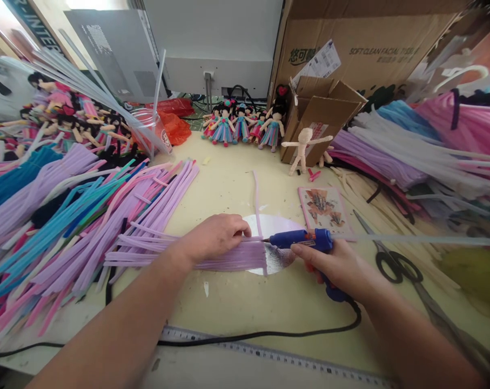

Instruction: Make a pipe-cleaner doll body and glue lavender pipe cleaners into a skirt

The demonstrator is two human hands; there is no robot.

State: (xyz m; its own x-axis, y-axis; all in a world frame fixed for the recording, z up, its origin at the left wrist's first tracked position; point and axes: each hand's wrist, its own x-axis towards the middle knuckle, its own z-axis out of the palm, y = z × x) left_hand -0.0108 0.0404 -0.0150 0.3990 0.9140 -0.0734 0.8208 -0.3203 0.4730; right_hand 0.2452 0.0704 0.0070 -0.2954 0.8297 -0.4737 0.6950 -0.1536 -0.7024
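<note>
My right hand (329, 262) grips a blue hot glue gun (305, 237), with a long translucent glue stick (423, 239) jutting from its back. The gun's nozzle is at the right ends of a row of lilac pipe cleaners (232, 258), laid side by side over a round silvery mat (279, 258). Fingers curled, my left hand (220, 233) presses on the upper pipe cleaners of that row, near the nozzle. One more lilac pipe cleaner (256, 202) stands crosswise to the row, running away from me. My left fingertips are partly hidden.
Bundles of coloured pipe cleaners (66, 216) cover the left side. Scissors (394, 259) lie to the right, near a picture card (321, 209). Small dolls (240, 124), a bare figure (304, 148) and a cardboard box (326, 113) stand behind. A black cord (248, 336) and tape measure (277, 356) cross the front.
</note>
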